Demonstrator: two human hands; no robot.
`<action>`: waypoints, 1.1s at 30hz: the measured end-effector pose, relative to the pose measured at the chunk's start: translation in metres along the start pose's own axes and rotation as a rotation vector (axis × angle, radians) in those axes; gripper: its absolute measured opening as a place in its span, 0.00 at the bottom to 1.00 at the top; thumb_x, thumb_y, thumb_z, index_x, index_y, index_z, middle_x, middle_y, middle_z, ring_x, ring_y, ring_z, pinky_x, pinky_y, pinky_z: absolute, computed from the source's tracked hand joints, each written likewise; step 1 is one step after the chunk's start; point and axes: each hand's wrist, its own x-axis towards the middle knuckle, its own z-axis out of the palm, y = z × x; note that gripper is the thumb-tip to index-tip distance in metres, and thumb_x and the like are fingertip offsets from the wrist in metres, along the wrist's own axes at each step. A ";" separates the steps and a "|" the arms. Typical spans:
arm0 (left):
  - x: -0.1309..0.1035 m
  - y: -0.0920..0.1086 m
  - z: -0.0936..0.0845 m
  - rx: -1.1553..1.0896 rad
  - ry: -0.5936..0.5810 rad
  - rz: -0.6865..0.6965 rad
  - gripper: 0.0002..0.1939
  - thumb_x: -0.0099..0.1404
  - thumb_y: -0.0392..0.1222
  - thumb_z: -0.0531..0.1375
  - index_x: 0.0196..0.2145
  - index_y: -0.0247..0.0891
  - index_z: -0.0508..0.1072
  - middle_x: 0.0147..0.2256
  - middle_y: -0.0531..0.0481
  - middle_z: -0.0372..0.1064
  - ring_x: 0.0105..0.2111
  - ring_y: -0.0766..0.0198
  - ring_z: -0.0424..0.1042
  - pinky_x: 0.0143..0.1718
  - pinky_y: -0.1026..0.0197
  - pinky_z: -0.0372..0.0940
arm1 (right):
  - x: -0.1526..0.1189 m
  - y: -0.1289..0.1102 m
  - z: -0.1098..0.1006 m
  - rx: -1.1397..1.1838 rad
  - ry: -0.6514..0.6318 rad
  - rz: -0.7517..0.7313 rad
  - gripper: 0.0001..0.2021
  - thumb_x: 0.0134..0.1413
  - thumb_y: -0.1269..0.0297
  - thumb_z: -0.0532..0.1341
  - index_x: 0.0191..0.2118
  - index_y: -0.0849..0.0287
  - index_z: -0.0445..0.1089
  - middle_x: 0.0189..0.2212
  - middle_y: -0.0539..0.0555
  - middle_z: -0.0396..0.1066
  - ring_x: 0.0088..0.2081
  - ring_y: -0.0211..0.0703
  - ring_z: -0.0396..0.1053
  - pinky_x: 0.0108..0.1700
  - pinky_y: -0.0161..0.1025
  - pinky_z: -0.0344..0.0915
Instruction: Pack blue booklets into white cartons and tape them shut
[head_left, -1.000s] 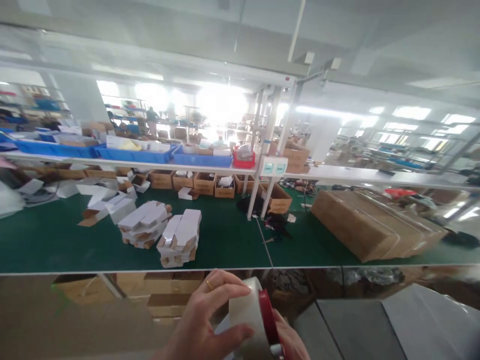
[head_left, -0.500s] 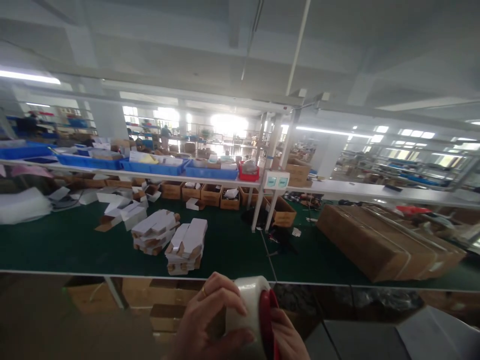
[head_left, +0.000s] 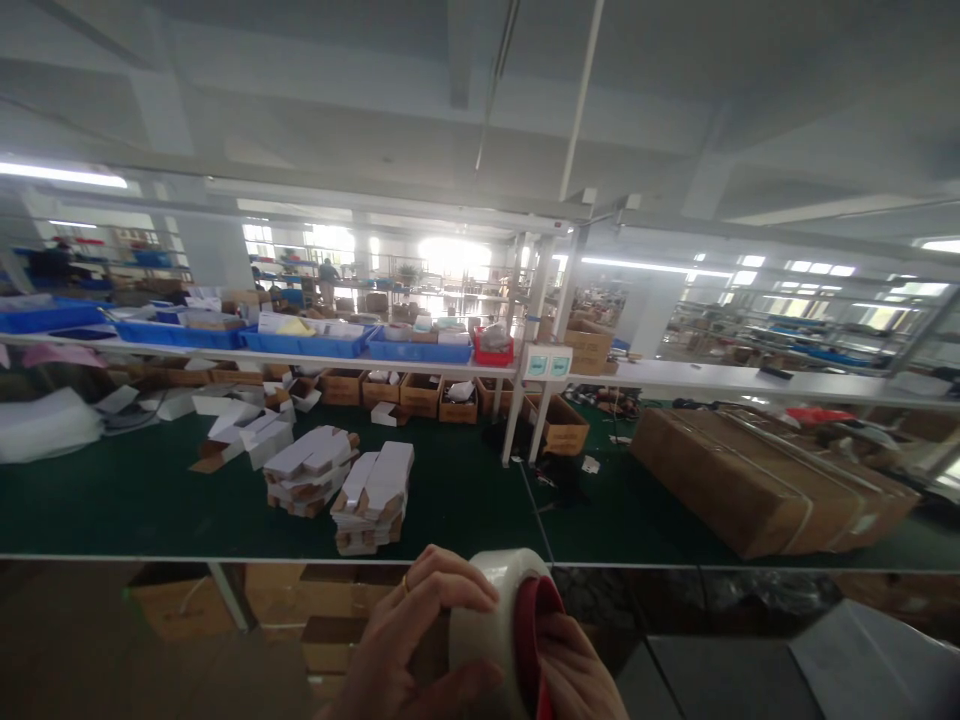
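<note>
A wide roll of clear packing tape (head_left: 487, 600) with a red holder (head_left: 531, 630) on its right side is held low in the middle of the view, in front of the workbench edge. My left hand (head_left: 420, 630), with a ring on one finger, curves around the tape from the left, fingers on top and thumb lower down. My right hand (head_left: 574, 665) grips the red holder from the right; its fingertips are partly hidden inside it. Beyond the hands, two stacks of folded white cartons (head_left: 311, 465) (head_left: 373, 495) lie on the green bench top (head_left: 465, 490).
On the right of the bench lies a big strapped brown carton (head_left: 750, 490). Blue bins (head_left: 431, 347) and a red bin (head_left: 493, 347) stand on the shelf, with open brown boxes (head_left: 420, 397) beneath it. White posts (head_left: 527, 400) rise mid-bench. Cartons (head_left: 180, 605) sit under the bench.
The tape roll has turned slightly, so more of the red holder's opening shows. Both hands keep their hold, and the head view has shifted a little.
</note>
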 end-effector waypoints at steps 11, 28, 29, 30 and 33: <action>0.001 0.008 0.001 -0.018 0.008 0.036 0.09 0.66 0.40 0.64 0.31 0.42 0.67 0.28 0.53 0.71 0.33 0.64 0.71 0.41 0.60 0.69 | 0.017 -0.015 -0.008 -0.096 0.014 -0.040 0.11 0.67 0.74 0.51 0.43 0.56 0.68 0.27 0.51 0.74 0.30 0.43 0.73 0.42 0.40 0.72; 0.006 0.020 -0.016 0.864 -0.162 0.338 0.13 0.74 0.34 0.49 0.48 0.37 0.72 0.38 0.49 0.79 0.39 0.64 0.77 0.44 0.65 0.72 | 0.032 -0.023 -0.022 -0.102 -0.012 0.030 0.08 0.54 0.77 0.56 0.36 0.55 0.65 0.25 0.49 0.71 0.27 0.43 0.69 0.43 0.42 0.66; 0.008 0.021 -0.017 0.908 -0.207 0.369 0.15 0.74 0.32 0.47 0.47 0.36 0.72 0.39 0.48 0.79 0.39 0.63 0.77 0.43 0.64 0.72 | 0.034 -0.023 -0.023 -0.104 -0.024 0.023 0.08 0.54 0.76 0.57 0.36 0.56 0.65 0.26 0.49 0.72 0.27 0.43 0.69 0.44 0.41 0.65; 0.009 0.023 -0.018 0.951 -0.251 0.393 0.16 0.73 0.31 0.45 0.46 0.35 0.73 0.39 0.46 0.79 0.38 0.62 0.76 0.42 0.63 0.72 | 0.036 -0.023 -0.024 -0.108 -0.039 0.017 0.07 0.55 0.76 0.57 0.35 0.56 0.65 0.26 0.50 0.72 0.27 0.42 0.70 0.44 0.41 0.65; 0.014 0.026 -0.019 1.041 -0.345 0.432 0.19 0.72 0.27 0.43 0.41 0.32 0.73 0.36 0.45 0.77 0.33 0.61 0.74 0.36 0.61 0.71 | 0.040 -0.023 -0.028 -0.120 -0.069 0.006 0.06 0.54 0.76 0.58 0.34 0.56 0.65 0.26 0.50 0.72 0.27 0.43 0.69 0.43 0.41 0.65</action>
